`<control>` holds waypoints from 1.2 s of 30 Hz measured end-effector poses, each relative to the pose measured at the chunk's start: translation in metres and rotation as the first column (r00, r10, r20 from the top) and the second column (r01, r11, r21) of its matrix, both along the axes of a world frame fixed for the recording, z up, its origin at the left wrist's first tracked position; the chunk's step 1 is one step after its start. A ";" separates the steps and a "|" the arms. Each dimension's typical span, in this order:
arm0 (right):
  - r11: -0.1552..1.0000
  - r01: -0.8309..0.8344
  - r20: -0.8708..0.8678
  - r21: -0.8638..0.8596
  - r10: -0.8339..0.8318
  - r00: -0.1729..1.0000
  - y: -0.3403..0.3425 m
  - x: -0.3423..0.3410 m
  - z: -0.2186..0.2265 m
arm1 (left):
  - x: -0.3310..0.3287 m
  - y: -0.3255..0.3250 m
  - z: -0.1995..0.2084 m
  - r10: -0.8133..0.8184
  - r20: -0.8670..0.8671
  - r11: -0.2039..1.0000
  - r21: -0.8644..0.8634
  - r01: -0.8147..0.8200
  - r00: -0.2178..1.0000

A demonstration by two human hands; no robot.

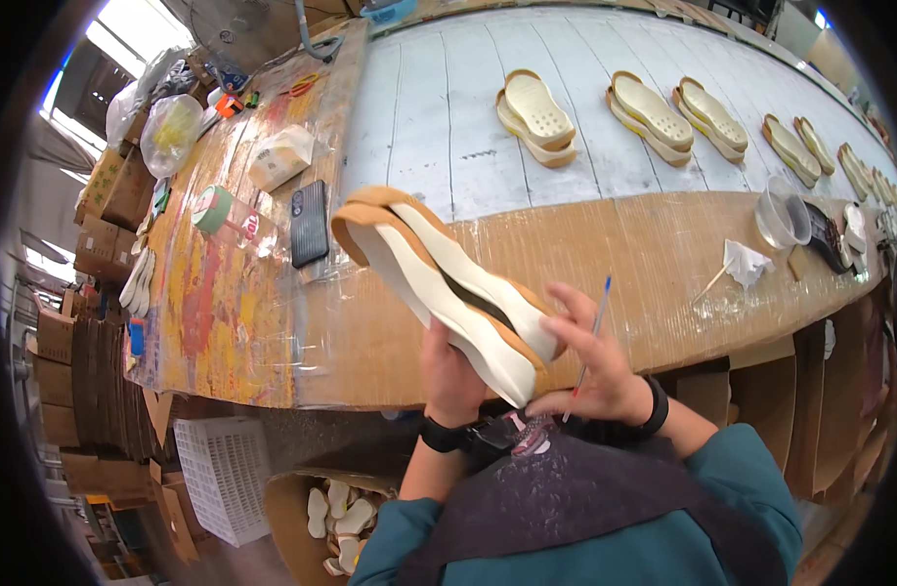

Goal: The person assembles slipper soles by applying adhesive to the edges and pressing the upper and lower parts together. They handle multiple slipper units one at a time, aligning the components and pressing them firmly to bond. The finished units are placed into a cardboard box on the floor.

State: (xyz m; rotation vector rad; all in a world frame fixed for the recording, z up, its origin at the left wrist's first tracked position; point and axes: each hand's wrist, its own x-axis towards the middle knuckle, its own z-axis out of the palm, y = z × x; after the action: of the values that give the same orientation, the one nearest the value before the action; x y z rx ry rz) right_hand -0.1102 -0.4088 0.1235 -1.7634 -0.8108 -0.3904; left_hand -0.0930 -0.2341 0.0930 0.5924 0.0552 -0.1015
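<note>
Two shoe soles, cream with tan edges, are held together on edge above the bench's near side, a dark gap between them. My left hand is closed round the lower sole from below. My right hand pinches the soles' near right end, finger on the upper sole and thumb by the lower one. A slim pen, blue at the top and red at the bottom, is also tucked in the right hand. Part of the left hand's fingers is hidden behind the soles.
Soles in pairs stand in a row on the white board. A clear cup and white tissue sit at right. A phone, jar and scissors lie left. Below are a white crate and a box of soles.
</note>
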 end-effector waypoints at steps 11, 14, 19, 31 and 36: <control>0.981 0.096 -0.251 0.171 -0.051 0.967 0.004 0.006 0.008 | 0.001 -0.007 0.022 -0.285 -0.035 0.945 -0.176 0.275 0.958; 0.979 0.067 -0.366 0.192 0.008 0.931 0.001 0.007 0.006 | 0.001 -0.007 0.017 -0.312 -0.045 0.933 -0.203 0.297 0.949; 0.966 0.131 -0.408 0.222 -0.030 0.913 0.006 0.006 0.016 | 0.001 -0.023 0.018 -0.138 -0.174 0.990 -0.035 0.134 0.975; 0.959 0.143 -0.675 0.246 0.063 0.735 -0.041 0.127 -0.008 | 0.040 -0.012 -0.010 0.014 -0.051 0.852 0.523 0.015 0.999; 0.828 0.558 -0.834 -0.054 -0.344 0.430 -0.041 0.262 -0.045 | 0.039 -0.012 -0.026 -0.224 -0.122 0.762 0.596 0.252 0.967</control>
State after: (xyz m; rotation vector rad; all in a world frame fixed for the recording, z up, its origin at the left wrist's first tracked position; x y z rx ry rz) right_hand 0.1523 -0.4501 0.0783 -1.6481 0.4202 0.0398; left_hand -0.0535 -0.2459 0.0675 1.2511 0.0547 -0.3559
